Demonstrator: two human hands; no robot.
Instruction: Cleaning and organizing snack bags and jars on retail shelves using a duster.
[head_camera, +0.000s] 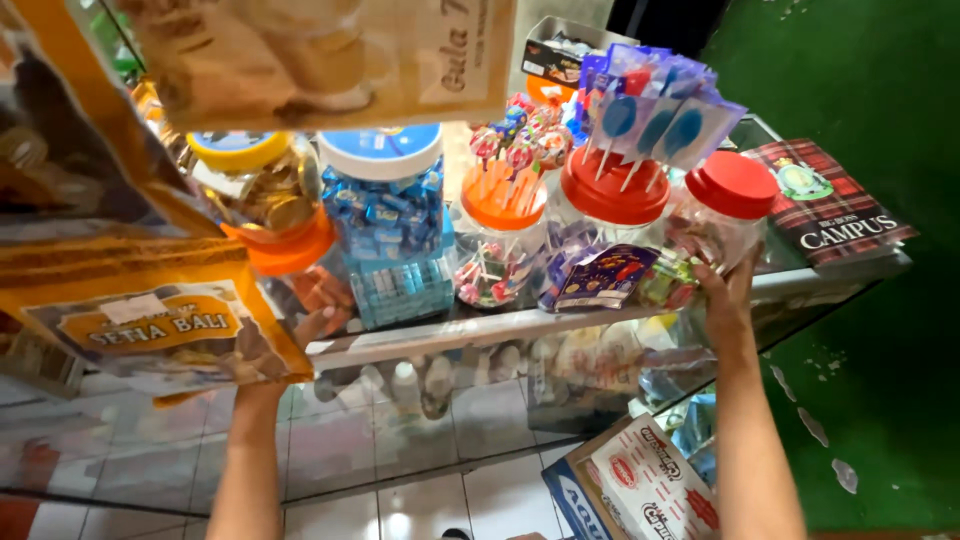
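My right hand (728, 290), fingers spread, cups the clear red-lidded candy jar (722, 215) at three o'clock on the glass bench (420, 335). Left-hand (325, 322) fingers: cannot tell, packet-hidden.
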